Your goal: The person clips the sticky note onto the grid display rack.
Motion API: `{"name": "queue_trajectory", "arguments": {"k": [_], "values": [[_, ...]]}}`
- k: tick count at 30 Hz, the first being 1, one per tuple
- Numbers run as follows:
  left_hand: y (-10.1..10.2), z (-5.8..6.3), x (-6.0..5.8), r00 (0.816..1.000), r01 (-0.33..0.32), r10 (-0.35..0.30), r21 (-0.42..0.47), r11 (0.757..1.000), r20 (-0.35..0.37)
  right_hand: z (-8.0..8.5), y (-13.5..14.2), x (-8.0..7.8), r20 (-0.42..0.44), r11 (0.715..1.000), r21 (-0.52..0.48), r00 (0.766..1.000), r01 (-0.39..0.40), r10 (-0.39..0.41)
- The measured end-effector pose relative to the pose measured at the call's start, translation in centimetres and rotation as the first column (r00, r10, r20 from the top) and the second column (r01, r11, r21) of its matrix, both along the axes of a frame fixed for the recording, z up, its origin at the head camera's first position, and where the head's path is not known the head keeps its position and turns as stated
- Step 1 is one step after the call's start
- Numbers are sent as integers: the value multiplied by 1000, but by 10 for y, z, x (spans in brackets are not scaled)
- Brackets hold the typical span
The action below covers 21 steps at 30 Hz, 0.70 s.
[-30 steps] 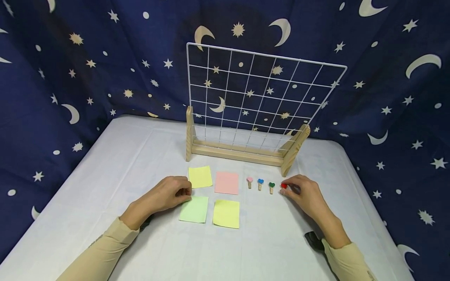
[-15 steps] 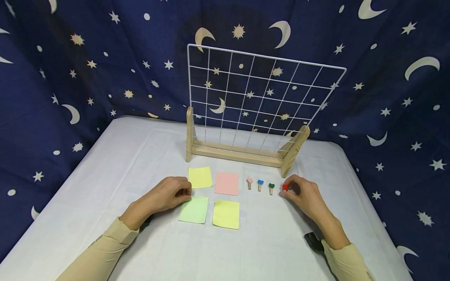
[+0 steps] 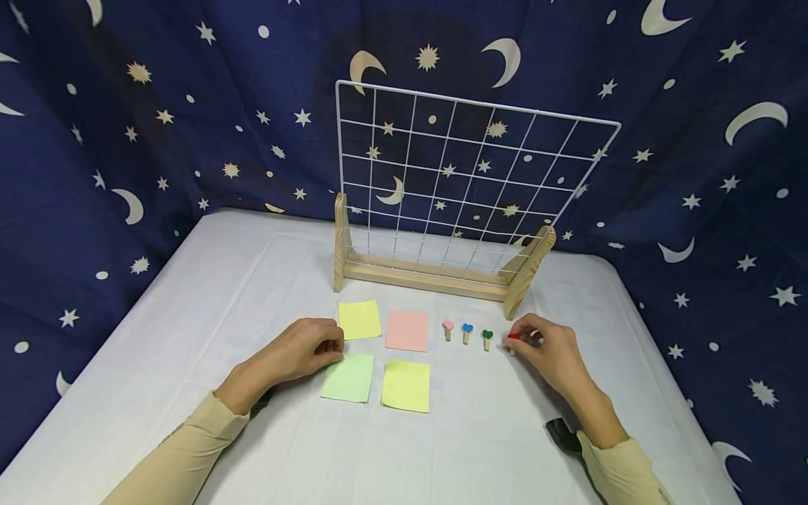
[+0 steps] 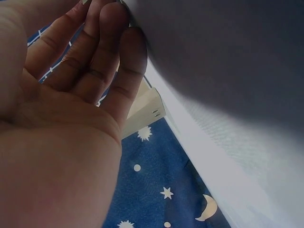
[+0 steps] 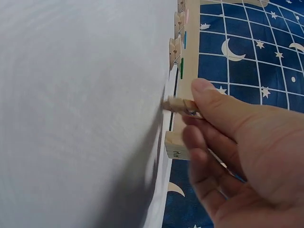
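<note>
Your right hand [image 3: 552, 351] pinches the red heart clothespin [image 3: 514, 337] between thumb and finger, just right of the green heart clothespin [image 3: 487, 339]. Half a second ago you saw its heart shape; now it has turned to a thin red band. Your left hand [image 3: 303, 348] hasn't moved, fingers loosely curled at the green sticky note [image 3: 348, 379]; whether they touch it, you can't tell.
</note>
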<state>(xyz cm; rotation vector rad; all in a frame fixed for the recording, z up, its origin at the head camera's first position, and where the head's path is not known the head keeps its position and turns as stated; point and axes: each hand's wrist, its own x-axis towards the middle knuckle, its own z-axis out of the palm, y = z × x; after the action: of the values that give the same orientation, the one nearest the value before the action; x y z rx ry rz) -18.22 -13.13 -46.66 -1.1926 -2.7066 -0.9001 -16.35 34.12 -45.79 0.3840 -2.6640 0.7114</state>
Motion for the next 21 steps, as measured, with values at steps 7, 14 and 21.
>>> {"name": "queue_trajectory", "arguments": {"k": [7,14,21], "values": [[-1,-1,0,1000,-2,2,0,1000,1,1,2,-1,10,997,-79,1000,-6,7],[-1,0,0,1000,-4,4,-2,1000,12,4,1,0,31,998,-62,999,34,-32],[0,-1,-1,1000,0,0,-2,1000,4,3,1,0,65,996,-62,996,70,-66]]}}
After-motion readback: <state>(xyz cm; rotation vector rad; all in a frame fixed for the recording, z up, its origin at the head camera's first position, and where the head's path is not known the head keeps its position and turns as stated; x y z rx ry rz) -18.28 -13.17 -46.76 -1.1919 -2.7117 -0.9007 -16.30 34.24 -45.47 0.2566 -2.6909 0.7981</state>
